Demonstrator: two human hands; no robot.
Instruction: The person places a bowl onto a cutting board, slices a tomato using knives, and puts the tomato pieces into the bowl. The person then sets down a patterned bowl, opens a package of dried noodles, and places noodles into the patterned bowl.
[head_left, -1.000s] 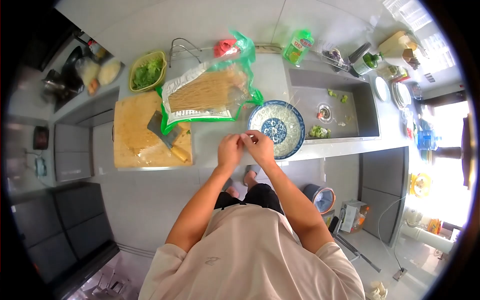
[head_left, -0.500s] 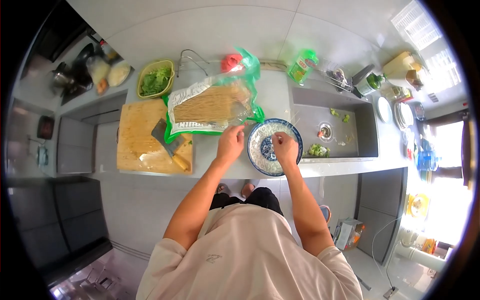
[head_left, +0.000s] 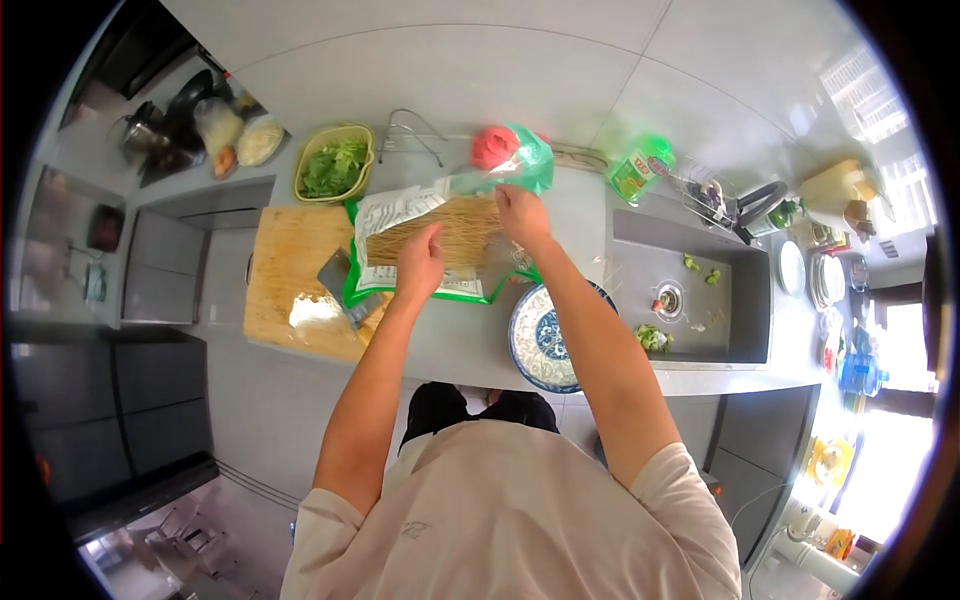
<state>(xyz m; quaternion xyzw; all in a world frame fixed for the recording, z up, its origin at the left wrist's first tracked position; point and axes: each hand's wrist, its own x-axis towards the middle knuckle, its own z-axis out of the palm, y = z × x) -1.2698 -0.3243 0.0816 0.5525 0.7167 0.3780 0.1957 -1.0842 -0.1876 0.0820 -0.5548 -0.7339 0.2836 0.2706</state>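
Observation:
A plastic bag of dried brown noodles (head_left: 455,228), with white printed panels and green edges, lies on the counter. My left hand (head_left: 420,265) is over the front of the bag with its fingers curled; what is in them, if anything, is hidden. At the bag's right end, my right hand (head_left: 522,215) is closed on the plastic near its green mouth. Below my right forearm is a blue-and-white patterned plate (head_left: 538,338), partly covered by the arm. To the left, a cleaver (head_left: 340,283) lies on a wooden cutting board (head_left: 290,260), its handle mostly hidden by my left arm.
Behind the board stands a yellow basket of leafy greens (head_left: 333,170) beside a wire rack (head_left: 412,135). A red bag (head_left: 493,148) lies near the wall. On the right are a green detergent bottle (head_left: 640,170) and a sink (head_left: 735,300) with vegetable scraps.
My right hand has moved from above the plate up to the bag's right end and closed there. My left hand has moved left and over the bag. The view has shifted slightly.

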